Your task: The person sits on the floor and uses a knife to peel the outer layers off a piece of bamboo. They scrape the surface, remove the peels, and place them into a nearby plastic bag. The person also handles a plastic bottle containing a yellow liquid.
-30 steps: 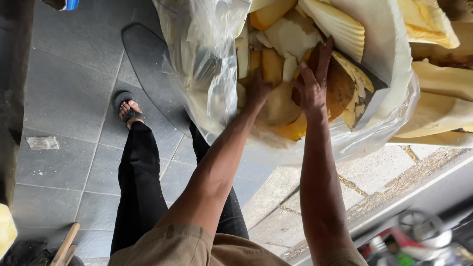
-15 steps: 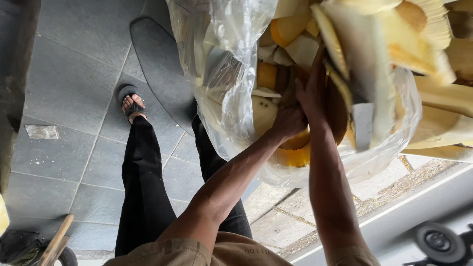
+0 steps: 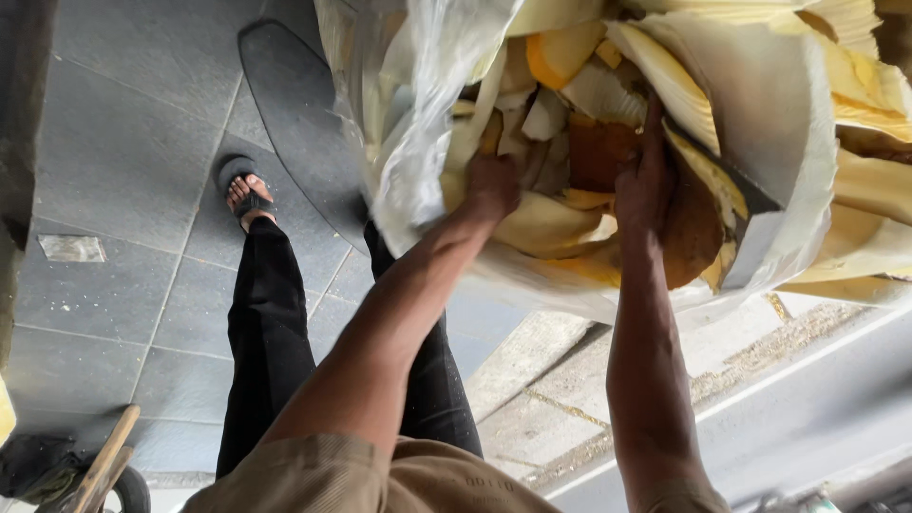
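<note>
2 hands (image 3: 570,190) inside scrap-filled bag (image 3: 418,142)

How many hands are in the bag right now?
2. The left hand is pushed in among the pale yellow scraps near the clear plastic bag mouth; the right hand grips a brown piece further right. Fingertips are partly hidden by scraps.
</note>
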